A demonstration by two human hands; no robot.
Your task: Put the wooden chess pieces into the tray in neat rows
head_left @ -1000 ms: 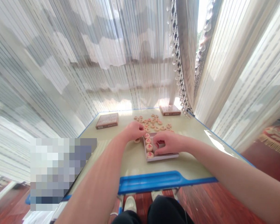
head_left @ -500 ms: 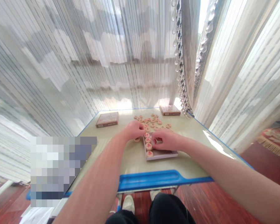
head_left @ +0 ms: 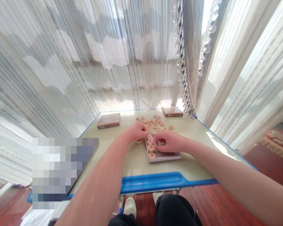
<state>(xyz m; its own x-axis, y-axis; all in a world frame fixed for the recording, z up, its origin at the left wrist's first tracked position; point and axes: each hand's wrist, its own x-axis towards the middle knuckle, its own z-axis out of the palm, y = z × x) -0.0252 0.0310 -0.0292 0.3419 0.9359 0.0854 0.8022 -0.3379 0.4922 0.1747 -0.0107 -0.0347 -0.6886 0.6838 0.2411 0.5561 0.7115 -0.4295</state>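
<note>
A shallow grey tray (head_left: pixel 166 155) lies on the pale table (head_left: pixel 132 163), with a column of round wooden game pieces (head_left: pixel 151 147) marked in red along its left side. My right hand (head_left: pixel 168 141) rests over the tray's far half, fingers curled and pinched at a piece near the top of the column. My left hand (head_left: pixel 136 131) sits just left of the tray's far corner, fingers closed over loose pieces; what it grips is hidden. One loose piece (head_left: pixel 139 141) lies beside the tray under that hand.
Several loose wooden pieces (head_left: pixel 155 123) are scattered behind the tray. A brown box (head_left: pixel 108 121) lies at the back left, another box (head_left: pixel 172 110) at the back right. Sheer curtains surround the table; a beaded curtain edge (head_left: pixel 184 91) hangs at the right. The near rim is blue.
My right hand has drawn back from the tray's near middle to its far left part, by the column of pieces. My left hand has stayed almost still.
</note>
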